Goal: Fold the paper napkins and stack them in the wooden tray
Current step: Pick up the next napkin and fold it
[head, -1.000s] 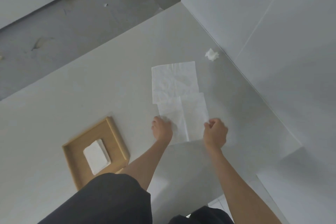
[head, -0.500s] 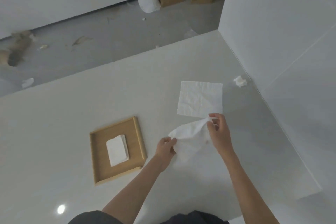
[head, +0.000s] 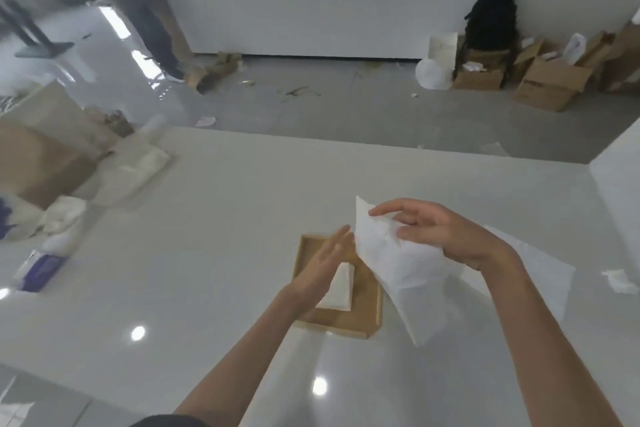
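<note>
My right hand (head: 433, 230) holds a white paper napkin (head: 398, 267) in the air above the table, and the sheet hangs down loosely to the lower right. My left hand (head: 323, 265) is flat with its fingers straight, its fingertips at the napkin's left edge, hovering over the wooden tray (head: 367, 319). A small stack of folded napkins (head: 341, 291) lies in the tray, partly hidden by my left hand. Another flat napkin (head: 540, 270) lies on the white table behind my right forearm.
A crumpled scrap of paper (head: 620, 282) lies at the table's right side. At the left are a pack of napkins (head: 135, 173), a blue-and-white package (head: 38, 270) and a cardboard box (head: 31, 163). A person's legs (head: 149, 10) and boxes (head: 550, 80) stand on the floor beyond.
The napkin has been lifted off the table and now hangs from my right hand over the tray. My left hand has let go and flattened. The camera has tilted up.
</note>
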Demonstrator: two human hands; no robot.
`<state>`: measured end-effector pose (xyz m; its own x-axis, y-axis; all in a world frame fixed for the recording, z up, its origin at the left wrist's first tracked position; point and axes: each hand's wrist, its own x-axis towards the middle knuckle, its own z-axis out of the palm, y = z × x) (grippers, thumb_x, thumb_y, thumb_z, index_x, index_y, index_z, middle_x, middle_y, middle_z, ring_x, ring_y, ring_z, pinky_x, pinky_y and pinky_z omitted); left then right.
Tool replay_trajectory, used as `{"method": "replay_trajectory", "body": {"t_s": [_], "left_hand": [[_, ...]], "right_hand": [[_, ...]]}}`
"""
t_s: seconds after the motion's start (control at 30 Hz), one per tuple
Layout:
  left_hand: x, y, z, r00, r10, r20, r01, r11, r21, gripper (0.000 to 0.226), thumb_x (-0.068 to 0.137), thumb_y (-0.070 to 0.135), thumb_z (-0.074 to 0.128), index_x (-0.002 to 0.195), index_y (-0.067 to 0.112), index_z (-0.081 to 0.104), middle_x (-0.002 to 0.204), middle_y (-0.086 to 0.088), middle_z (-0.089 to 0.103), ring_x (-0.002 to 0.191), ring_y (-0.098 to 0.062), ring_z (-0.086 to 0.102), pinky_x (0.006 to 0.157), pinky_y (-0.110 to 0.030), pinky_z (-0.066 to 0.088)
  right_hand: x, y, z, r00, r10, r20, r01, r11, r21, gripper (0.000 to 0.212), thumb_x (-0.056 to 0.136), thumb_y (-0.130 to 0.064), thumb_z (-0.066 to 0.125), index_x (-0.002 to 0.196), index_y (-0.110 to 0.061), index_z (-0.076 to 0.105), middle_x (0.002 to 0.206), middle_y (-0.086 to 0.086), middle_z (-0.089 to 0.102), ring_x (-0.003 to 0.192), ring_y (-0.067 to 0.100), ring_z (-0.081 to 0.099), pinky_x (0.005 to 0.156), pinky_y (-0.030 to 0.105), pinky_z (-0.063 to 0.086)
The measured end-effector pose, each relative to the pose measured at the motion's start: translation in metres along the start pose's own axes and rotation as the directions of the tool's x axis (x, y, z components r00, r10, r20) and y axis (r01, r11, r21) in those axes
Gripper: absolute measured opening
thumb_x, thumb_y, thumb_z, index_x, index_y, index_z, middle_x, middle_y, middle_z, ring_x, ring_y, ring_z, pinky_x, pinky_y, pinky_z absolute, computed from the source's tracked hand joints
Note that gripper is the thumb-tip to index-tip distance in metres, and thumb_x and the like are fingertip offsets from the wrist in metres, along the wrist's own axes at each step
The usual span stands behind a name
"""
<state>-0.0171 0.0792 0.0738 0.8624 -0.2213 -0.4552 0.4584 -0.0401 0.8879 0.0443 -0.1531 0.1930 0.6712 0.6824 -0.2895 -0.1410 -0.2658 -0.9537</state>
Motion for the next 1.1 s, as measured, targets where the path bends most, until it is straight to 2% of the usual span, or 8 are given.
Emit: {"method": "replay_trajectory", "body": {"t_s": [0.17,0.27,0.4,0.5,0.63,0.83,0.97,1.1], "left_hand": [[-0.011,0.022,-0.019,0.987,0.099,0.124,-0.070,0.974,-0.217,0.059,0.094,0.019,0.064,0.148,0.016,0.040,0.142,-0.008,0.059,0.130,-0.028,0.057,0.108,-0.043,0.047],[-0.014,0.034,-0.026,0.992,0.110,0.054,-0.085,0.935,-0.343,0.057,0.086,0.020,0.073,0.137,0.002,0.054,0.136,-0.016,0.063,0.126,-0.033,0.060,0.103,-0.040,0.051],[-0.021,0.047,-0.039,0.992,0.118,-0.045,-0.126,0.920,-0.371,0.039,0.093,0.018,0.067,0.127,0.001,0.063,0.129,-0.015,0.068,0.121,-0.030,0.065,0.104,-0.042,0.050],[-0.026,0.046,-0.055,0.991,0.097,-0.090,-0.121,0.938,-0.326,0.033,0.097,0.016,0.062,0.127,0.003,0.063,0.125,-0.013,0.070,0.117,-0.030,0.067,0.099,-0.042,0.054],[-0.033,0.043,-0.075,0.988,0.105,-0.111,-0.127,0.970,-0.207,0.029,0.097,0.017,0.062,0.123,0.005,0.065,0.120,-0.011,0.073,0.110,-0.028,0.070,0.089,-0.037,0.059],[-0.037,0.056,-0.090,0.960,0.154,-0.235,-0.187,0.974,-0.125,0.034,0.093,0.023,0.070,0.124,0.014,0.059,0.116,-0.009,0.073,0.103,-0.026,0.073,0.086,-0.043,0.060],[-0.032,0.059,-0.093,0.919,0.203,-0.338,-0.226,0.974,-0.030,0.060,0.090,0.022,0.073,0.139,0.029,0.039,0.113,-0.007,0.072,0.095,-0.021,0.074,0.082,-0.041,0.062],[-0.028,0.069,-0.089,0.906,0.301,-0.296,-0.284,0.954,0.100,0.073,0.089,0.017,0.074,0.144,0.037,0.032,0.111,-0.006,0.070,0.091,-0.017,0.073,0.076,-0.031,0.062]], "right_hand": [[0.020,-0.032,0.006,0.998,-0.042,0.048,0.042,0.999,-0.009,0.044,0.089,-0.020,0.061,0.133,-0.029,0.062,0.120,0.017,0.067,0.108,0.034,0.068,0.082,0.034,0.057],[0.022,-0.031,0.000,0.982,-0.137,-0.132,0.161,0.968,0.193,0.046,0.095,-0.029,0.057,0.141,-0.035,0.054,0.133,0.009,0.066,0.118,0.027,0.065,0.089,0.034,0.056],[0.023,0.031,0.019,0.957,-0.004,-0.292,0.173,0.813,0.556,0.059,0.099,-0.062,0.032,0.149,-0.032,0.044,0.150,0.001,0.053,0.137,0.027,0.051,0.113,0.053,0.038],[0.032,0.072,0.059,0.939,0.103,-0.329,0.139,0.761,0.633,0.065,0.094,-0.063,0.033,0.149,-0.029,0.044,0.150,0.002,0.053,0.131,0.021,0.057,0.102,0.044,0.051],[0.045,0.061,0.074,0.879,0.058,-0.473,0.244,0.798,0.551,0.058,0.096,-0.047,0.045,0.151,-0.050,0.027,0.141,-0.019,0.058,0.124,0.008,0.061,0.095,0.035,0.053],[0.055,0.049,0.070,0.833,-0.051,-0.551,0.135,0.984,0.112,0.067,0.096,-0.005,0.062,0.147,-0.044,0.041,0.113,0.003,0.074,0.104,0.015,0.072,0.085,0.029,0.058],[0.054,0.046,0.066,0.771,-0.087,-0.630,0.142,0.989,0.037,0.035,0.095,-0.016,0.065,0.123,-0.037,0.065,0.116,-0.016,0.069,0.103,0.004,0.069,0.079,0.018,0.056],[0.051,0.050,0.055,0.668,-0.096,-0.738,0.121,0.992,-0.020,0.018,0.092,-0.018,0.069,0.102,-0.032,0.074,0.109,-0.011,0.074,0.102,0.009,0.069,0.088,0.030,0.057]]}}
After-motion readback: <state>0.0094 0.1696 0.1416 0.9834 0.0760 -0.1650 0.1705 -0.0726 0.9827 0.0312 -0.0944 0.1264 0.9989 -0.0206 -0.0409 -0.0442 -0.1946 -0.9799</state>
